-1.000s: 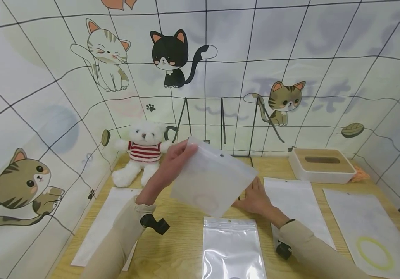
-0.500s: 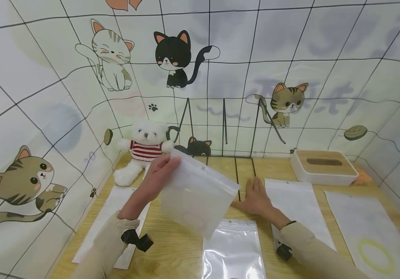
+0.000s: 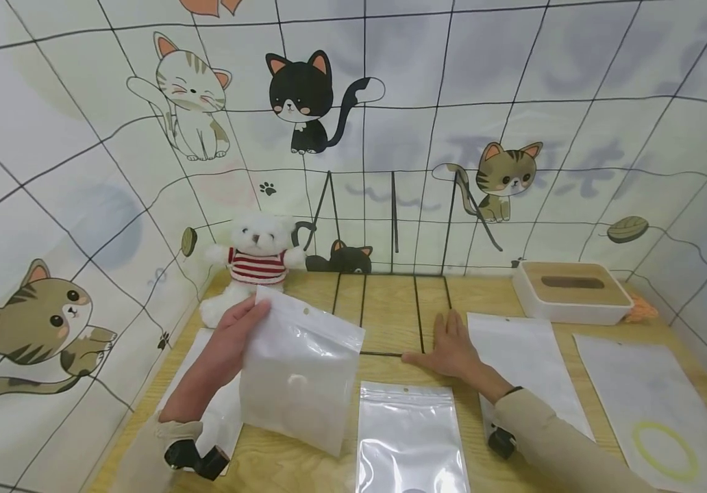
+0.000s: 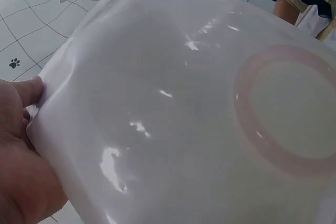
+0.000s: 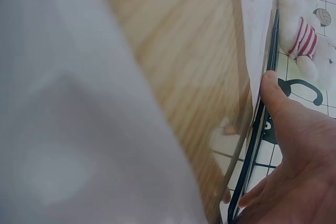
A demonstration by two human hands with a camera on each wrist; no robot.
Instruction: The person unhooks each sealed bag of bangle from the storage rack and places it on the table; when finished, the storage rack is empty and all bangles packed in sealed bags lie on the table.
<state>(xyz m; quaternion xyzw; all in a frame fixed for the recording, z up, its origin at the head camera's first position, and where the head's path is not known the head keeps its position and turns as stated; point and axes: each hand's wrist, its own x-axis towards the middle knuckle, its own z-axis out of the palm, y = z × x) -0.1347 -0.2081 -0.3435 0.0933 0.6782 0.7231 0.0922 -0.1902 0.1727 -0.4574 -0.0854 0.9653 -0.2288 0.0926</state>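
My left hand (image 3: 230,346) pinches the upper left corner of a white zip-top bag (image 3: 304,373), which hangs tilted over the table. Through its side in the left wrist view shows a pink ring (image 4: 247,108). My right hand (image 3: 452,348) rests with straight fingers at the front right corner of a black wire rack (image 3: 381,353). In the right wrist view the thumb (image 5: 271,85) lies along the rack's bar. Another zip bag (image 3: 412,431), clear and shiny, lies flat at the front, between the hands.
A white bag (image 3: 520,363) lies right of the rack, beside another with a yellow ring (image 3: 664,448). One more bag (image 3: 220,431) lies under the left arm. A white teddy bear (image 3: 257,263) sits at back left, a tissue box (image 3: 572,293) at back right.
My left hand has brought the zip bag left and down, away from the rack, baring its base. The bag now hangs facing me. My right hand has stayed at the rack's corner.
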